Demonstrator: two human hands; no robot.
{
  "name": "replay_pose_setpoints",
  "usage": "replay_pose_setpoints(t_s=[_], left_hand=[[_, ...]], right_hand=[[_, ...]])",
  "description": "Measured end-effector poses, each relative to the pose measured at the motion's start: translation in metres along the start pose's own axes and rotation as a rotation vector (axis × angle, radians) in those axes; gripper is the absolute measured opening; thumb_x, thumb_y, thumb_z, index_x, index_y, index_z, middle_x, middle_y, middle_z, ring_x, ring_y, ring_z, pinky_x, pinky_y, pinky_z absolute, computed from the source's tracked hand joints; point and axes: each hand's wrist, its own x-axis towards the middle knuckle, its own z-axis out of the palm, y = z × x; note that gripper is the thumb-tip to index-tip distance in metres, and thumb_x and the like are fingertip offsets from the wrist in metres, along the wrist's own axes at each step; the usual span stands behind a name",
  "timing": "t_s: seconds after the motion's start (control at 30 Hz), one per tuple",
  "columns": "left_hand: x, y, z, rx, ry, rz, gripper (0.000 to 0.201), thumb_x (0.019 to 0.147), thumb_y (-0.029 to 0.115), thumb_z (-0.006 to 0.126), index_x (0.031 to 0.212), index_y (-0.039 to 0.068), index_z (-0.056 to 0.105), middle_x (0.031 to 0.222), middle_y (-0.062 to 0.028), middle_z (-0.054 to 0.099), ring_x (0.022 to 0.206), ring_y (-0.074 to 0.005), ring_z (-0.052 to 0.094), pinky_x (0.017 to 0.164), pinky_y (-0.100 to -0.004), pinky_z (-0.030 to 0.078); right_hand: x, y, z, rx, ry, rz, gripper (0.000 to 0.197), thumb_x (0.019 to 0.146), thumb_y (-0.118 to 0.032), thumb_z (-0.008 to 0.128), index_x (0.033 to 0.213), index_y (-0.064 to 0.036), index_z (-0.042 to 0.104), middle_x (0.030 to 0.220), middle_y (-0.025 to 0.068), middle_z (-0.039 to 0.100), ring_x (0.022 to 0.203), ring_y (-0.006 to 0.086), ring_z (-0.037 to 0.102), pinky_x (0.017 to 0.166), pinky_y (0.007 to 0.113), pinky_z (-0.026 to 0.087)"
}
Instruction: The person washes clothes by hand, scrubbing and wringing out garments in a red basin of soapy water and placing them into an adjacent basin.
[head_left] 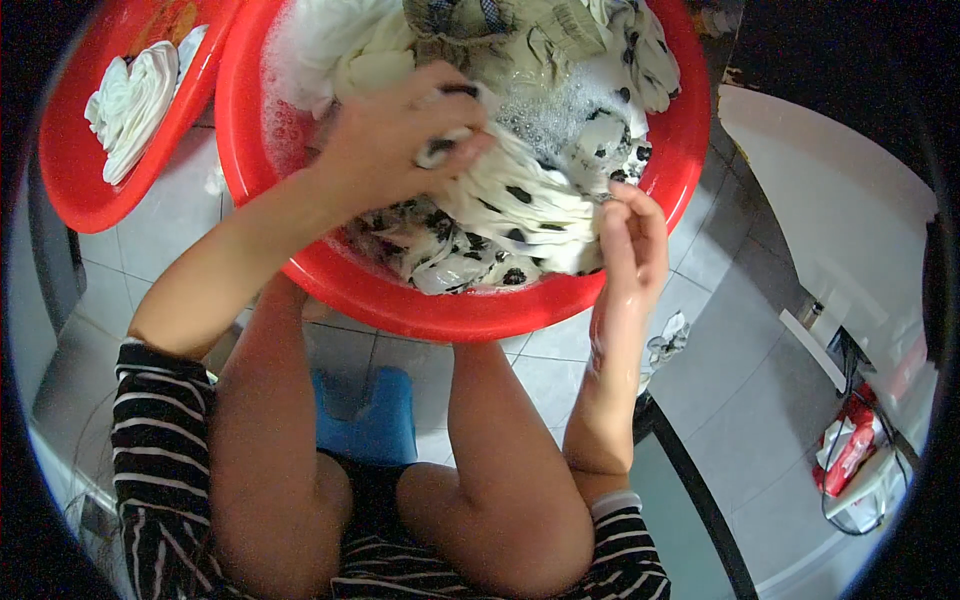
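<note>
My hands are apart, each closed on the same spotted cloth (525,205), which I hold raised over the near half of the red basin (430,318). The cloth is creamy white with oblong black spots, wet-looking and gathered into long folds that run between my hands. My right hand (632,235) pinches its end between thumb and fingers, close to the right edge of the basin; my left hand (405,140), a little blurred, grips the other end in bent fingers, farther in from the left edge.

Below the cloth, along the inside of the near edge, lie soaked garments (450,265), whitish with black patches. My left forearm (245,255) crosses the left rim and hides part of what is under it. Past the cloth, white suds (535,115) spread through the middle. Toward the far edge sits a khaki garment (460,35) with a gathered band, pale fabric (375,60) to its left, and a black-marked white piece (645,65) near the far right of the rim.

Beyond the left edge, a second red basin (95,215) carries a folded white cloth (135,115). Off the right edge, grey floor tiles (735,370) lead to a curved white panel (830,180).
</note>
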Motion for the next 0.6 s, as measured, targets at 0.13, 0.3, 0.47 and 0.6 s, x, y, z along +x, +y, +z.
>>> replay_pose_setpoints(t_s=[0.13,0.3,0.47,0.6], left_hand=[[-0.009,-0.003,-0.009,0.243,-0.13,-0.043,0.045,0.076,0.036,0.066,0.115,0.013,0.06,0.118,-0.0144,0.055,0.1,-0.0318,0.058,0.083,-0.0428,0.048],[-0.018,-0.028,0.034,0.288,-0.411,0.178,0.079,0.074,0.053,0.061,0.141,0.025,0.031,0.141,-0.014,0.035,0.112,-0.0352,0.051,0.087,-0.0453,0.047],[-0.009,-0.071,0.066,0.326,-0.61,-0.173,0.077,0.08,0.05,0.057,0.144,0.027,0.021,0.143,-0.0129,0.032,0.125,-0.0352,0.041,0.096,-0.0447,0.043],[-0.005,-0.107,0.099,0.275,-0.644,-0.26,0.07,0.083,0.046,0.056,0.143,0.028,0.023,0.146,-0.0116,0.029,0.128,-0.0332,0.038,0.099,-0.0422,0.04]], right_hand=[[0.001,0.042,0.002,-0.824,-0.119,-0.444,0.047,0.079,-0.022,0.065,0.122,-0.0071,0.052,0.115,0.0176,0.055,0.108,0.0318,0.051,0.093,0.038,0.038],[0.02,0.096,0.036,-1.09,-0.198,-0.433,0.06,0.082,-0.042,0.059,0.135,-0.0215,0.042,0.138,0.0233,0.032,0.126,0.0435,0.027,0.101,0.058,0.017],[0.062,0.136,0.049,-1.182,-0.188,-0.416,0.069,0.084,-0.044,0.054,0.142,-0.0154,0.029,0.14,0.0253,0.03,0.127,0.0451,0.026,0.102,0.058,0.016],[0.095,0.155,0.061,-1.211,-0.329,-0.354,0.057,0.09,-0.028,0.049,0.14,-0.0119,0.03,0.134,0.024,0.04,0.12,0.0367,0.042,0.096,0.045,0.035]])
